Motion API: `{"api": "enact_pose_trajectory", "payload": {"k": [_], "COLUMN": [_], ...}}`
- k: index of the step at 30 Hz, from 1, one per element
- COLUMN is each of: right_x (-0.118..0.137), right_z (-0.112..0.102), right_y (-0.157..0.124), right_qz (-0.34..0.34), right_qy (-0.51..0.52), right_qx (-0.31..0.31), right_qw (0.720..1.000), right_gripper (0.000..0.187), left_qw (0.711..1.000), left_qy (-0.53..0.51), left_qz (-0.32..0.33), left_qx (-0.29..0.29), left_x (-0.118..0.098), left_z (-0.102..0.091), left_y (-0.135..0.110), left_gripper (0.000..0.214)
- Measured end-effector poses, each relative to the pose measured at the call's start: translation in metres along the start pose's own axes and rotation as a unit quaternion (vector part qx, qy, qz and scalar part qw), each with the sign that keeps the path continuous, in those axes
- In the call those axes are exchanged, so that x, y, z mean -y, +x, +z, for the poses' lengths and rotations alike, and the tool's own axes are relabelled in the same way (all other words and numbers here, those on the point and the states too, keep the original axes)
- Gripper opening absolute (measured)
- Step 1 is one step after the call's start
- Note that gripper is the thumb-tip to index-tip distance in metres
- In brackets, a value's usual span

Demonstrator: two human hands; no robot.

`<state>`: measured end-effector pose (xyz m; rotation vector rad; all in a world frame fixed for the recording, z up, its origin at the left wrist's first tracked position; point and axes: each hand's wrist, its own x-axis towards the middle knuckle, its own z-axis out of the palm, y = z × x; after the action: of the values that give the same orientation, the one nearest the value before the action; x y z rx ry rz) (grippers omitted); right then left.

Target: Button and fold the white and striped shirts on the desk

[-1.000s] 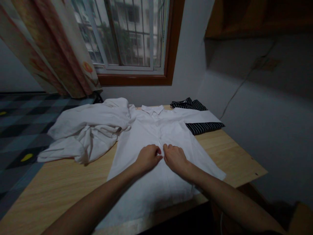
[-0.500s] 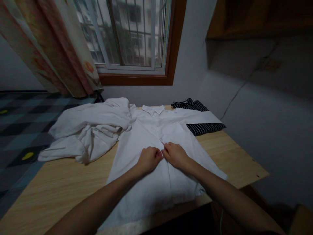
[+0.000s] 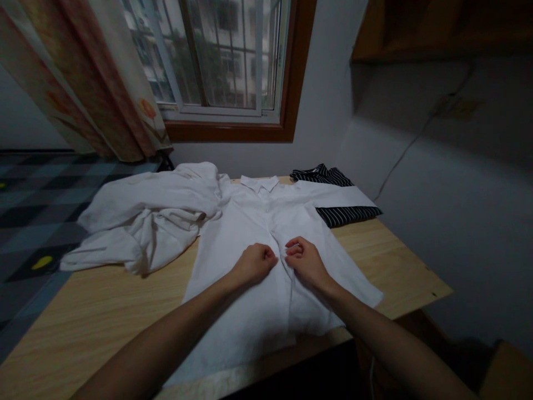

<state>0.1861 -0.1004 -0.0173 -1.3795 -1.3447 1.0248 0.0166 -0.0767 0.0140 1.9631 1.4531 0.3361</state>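
A white button-up shirt lies front up on the table, its collar at the far end and its sleeve on the right stretched outward. Over the middle of the front placket, my left hand is closed, thumb and fingers pinched on the shirt fabric at the opening's edge. Just across the placket is my right hand, its fingers bent and parted, with the fingertips close to the other edge. Between the hands the placket is rumpled and slightly parted. Any button there is too small to make out.
A crumpled heap of white cloth covers the table's left side. Black striped clothing lies at the back right, partly under the sleeve. The wooden table stands below a barred window; a wall runs along its right.
My right hand has moved slightly right, away from my left, and its fingers have loosened apart. My left hand stays pinched at the placket, which now shows a wider fold.
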Motion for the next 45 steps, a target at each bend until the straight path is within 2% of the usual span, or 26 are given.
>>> {"api": "enact_pose_trajectory", "payload": {"k": [6, 11, 14, 24, 27, 32, 34, 40, 45], "right_x": [0.007, 0.011, 0.010, 0.007, 0.008, 0.008, 0.007, 0.007, 0.009], "right_z": [0.005, 0.008, 0.009, 0.013, 0.013, 0.013, 0.014, 0.022, 0.025], "right_y": [-0.006, -0.010, -0.011, -0.013, -0.014, -0.010, -0.008, -0.011, -0.017], "right_qz": [-0.024, -0.036, -0.035, -0.029, -0.024, 0.039, 0.054, -0.010, -0.072], "right_qy": [-0.019, -0.027, -0.012, 0.030, 0.040, 0.122, 0.118, 0.001, -0.053], "right_qx": [-0.012, -0.010, -0.011, -0.010, -0.004, 0.012, 0.012, -0.033, -0.056], "right_qw": [0.999, 0.999, 0.999, 0.999, 0.999, 0.992, 0.991, 0.999, 0.994], "right_gripper": [0.023, 0.020, 0.019, 0.014, 0.012, 0.014, 0.016, 0.013, 0.007], "left_qw": [0.993, 0.963, 0.950, 0.932, 0.930, 0.930, 0.931, 0.928, 0.936], "left_qy": [-0.106, -0.247, -0.282, -0.321, -0.325, -0.330, -0.329, -0.320, -0.311], "left_qz": [-0.032, -0.087, -0.108, -0.128, -0.136, -0.128, -0.126, -0.154, -0.141], "left_qx": [0.042, 0.065, 0.073, 0.107, 0.101, 0.094, 0.095, 0.111, 0.086], "left_x": [-0.001, -0.002, -0.001, -0.004, -0.007, -0.007, -0.007, -0.010, -0.007], "left_z": [0.002, 0.007, 0.010, 0.007, 0.005, 0.004, 0.003, 0.002, 0.006], "left_y": [0.000, 0.002, 0.004, 0.001, 0.000, -0.003, -0.003, 0.000, 0.000], "left_gripper": [0.019, 0.018, 0.016, 0.020, 0.019, 0.020, 0.019, 0.027, 0.024]}}
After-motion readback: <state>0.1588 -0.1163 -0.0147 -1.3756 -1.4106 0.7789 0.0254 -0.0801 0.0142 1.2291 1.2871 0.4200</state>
